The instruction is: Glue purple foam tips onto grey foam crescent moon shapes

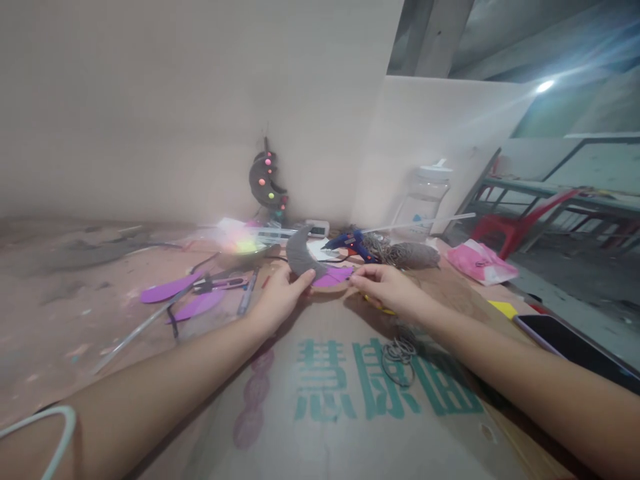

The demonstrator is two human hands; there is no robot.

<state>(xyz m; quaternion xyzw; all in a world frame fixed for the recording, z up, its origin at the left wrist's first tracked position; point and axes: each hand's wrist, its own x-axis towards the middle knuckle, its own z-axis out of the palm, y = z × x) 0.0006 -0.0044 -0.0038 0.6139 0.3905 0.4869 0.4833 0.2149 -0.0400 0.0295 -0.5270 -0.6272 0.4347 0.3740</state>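
Observation:
My left hand [287, 293] is closed on a crescent [300, 252], thumb on top. Grey yarn seems to cover its upper part, while its lower right part is bare purple. At the purple tip, the thumb and fingers of my right hand [375, 283] are pinched together. Whether they grip the tip or a strand there is too blurred to tell. Under my right wrist lies a loose coil of grey yarn [399, 360]. Just beyond the crescent is a blue glue gun [353, 243] with a clear glue stick in its back.
A printed cardboard sheet [300, 440] lies under my hands. Leftward are purple cut pieces [173, 288], a utility knife [223, 284] and a pen [247, 295]. Rightward are a grey yarn skein [413, 255], a clear bottle [423, 200], a pink packet [483, 262] and a phone [575, 347].

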